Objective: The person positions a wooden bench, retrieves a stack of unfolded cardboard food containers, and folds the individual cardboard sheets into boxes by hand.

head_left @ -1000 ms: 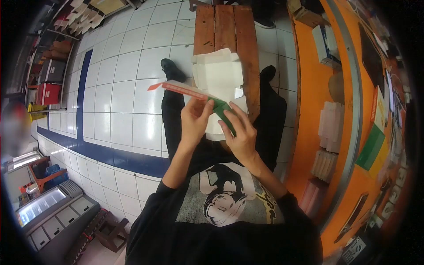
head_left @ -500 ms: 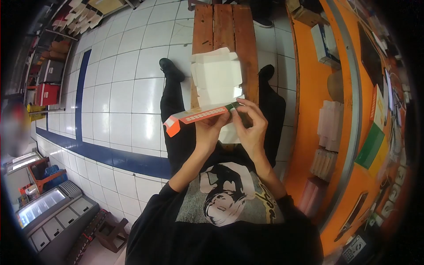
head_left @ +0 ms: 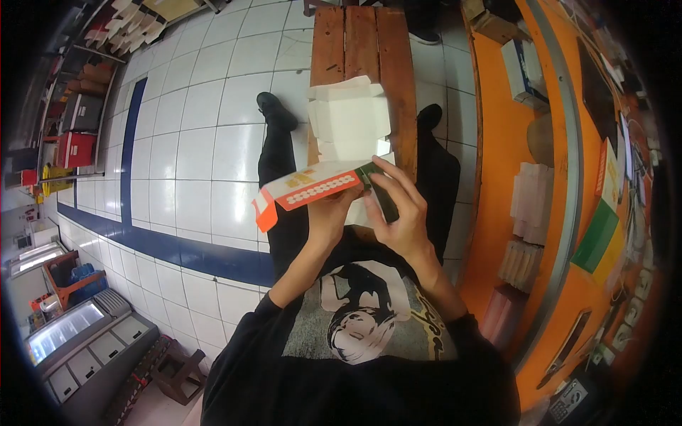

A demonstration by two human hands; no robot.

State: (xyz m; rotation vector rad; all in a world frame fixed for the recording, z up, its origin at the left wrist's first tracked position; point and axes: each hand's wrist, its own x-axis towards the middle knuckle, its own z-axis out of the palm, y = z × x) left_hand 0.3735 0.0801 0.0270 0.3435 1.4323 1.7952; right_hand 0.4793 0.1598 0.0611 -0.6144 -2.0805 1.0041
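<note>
In the middle of the head view I see a printed cardboard box (head_left: 320,187), orange and white with a dark green end, held tilted over my lap. An orange flap sticks out at its left end. My left hand (head_left: 330,219) grips the box from below, fingers partly hidden behind it. At the green end, my right hand (head_left: 402,207) pinches the cardboard between thumb and fingers. Just beyond, a white opened-out cardboard piece (head_left: 350,117) with several flaps lies on the wooden bench (head_left: 362,42). Whether it joins the held box I cannot tell.
My legs straddle the bench. An orange shelf unit (head_left: 497,177) on the right holds stacks of pale folded packaging (head_left: 531,202). Another person's shoe (head_left: 426,37) shows at the top. On the left stand a red box (head_left: 77,150) and a freezer-like cabinet (head_left: 92,355).
The box has turned so more of its printed face and green end show, and its orange flap has moved down and left. My right fingers have opened wider around the green end.
</note>
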